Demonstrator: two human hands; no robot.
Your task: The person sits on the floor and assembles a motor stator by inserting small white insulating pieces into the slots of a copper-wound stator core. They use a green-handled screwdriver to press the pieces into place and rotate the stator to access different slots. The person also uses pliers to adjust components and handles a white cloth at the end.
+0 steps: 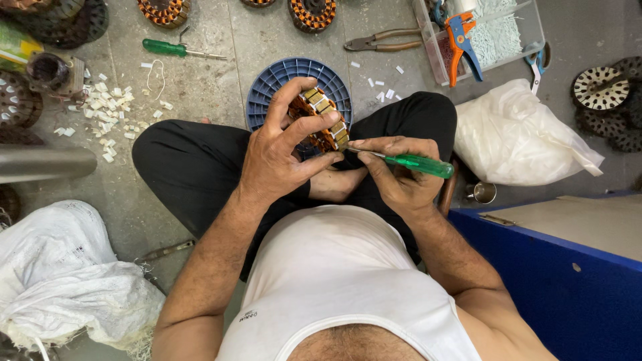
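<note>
Over the lap of the seated person, a round copper-wound motor stator with orange-brown coils and pale metal teeth is held up on edge, tilted, its rim turned toward the right side. The left hand wraps it from the left: thumb and fingers are closed around the rim, gripping it above and below. From the right comes a green-handled screwdriver with a thin steel shaft, its long axis lying nearly level, left to right, tip meeting the lower right edge of the stator just beside the left thumb. The right hand pinches that screwdriver near the shaft end of the handle, fingers closed on it; this hand is the nearer to the tool's working tip, the left the nearer to the stator body.

Behind the stator, on the floor, lies a blue ribbed plastic disc. Farther out are a 2nd green screwdriver, pliers with brown handles, a clear plastic box of white slips with an orange and blue wire stripper, a white plastic bag, and scattered white paper bits.
</note>
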